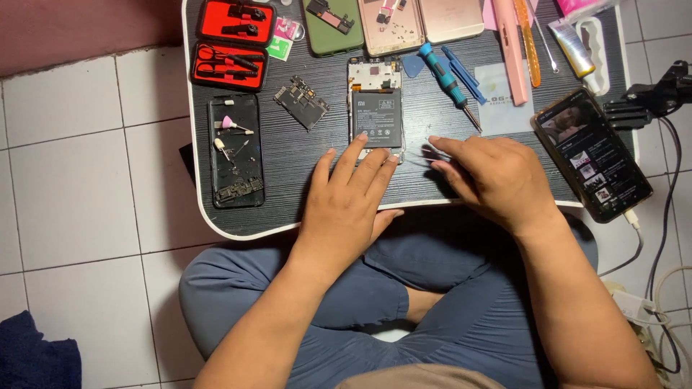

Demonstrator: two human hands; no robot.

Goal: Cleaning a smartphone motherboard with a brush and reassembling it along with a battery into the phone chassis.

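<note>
An opened phone [375, 108] with its black battery showing lies in the middle of a small dark table [288, 187]. My left hand [346, 205] rests flat just below it, fingertips touching the phone's lower edge. My right hand [490, 176] sits to the right of the phone, fingers pinched on something thin and pale that I cannot make out. A loose circuit board [301, 102] lies left of the phone. A blue screwdriver [448, 81] lies to its right.
A black phone back [236, 150] holding small parts and a red tool case [232, 43] sit on the left. A lit phone [592, 153] lies at the right edge. More phone shells, blue pry tools, a glue tube and pink tools line the far side. Cables run on the floor at right.
</note>
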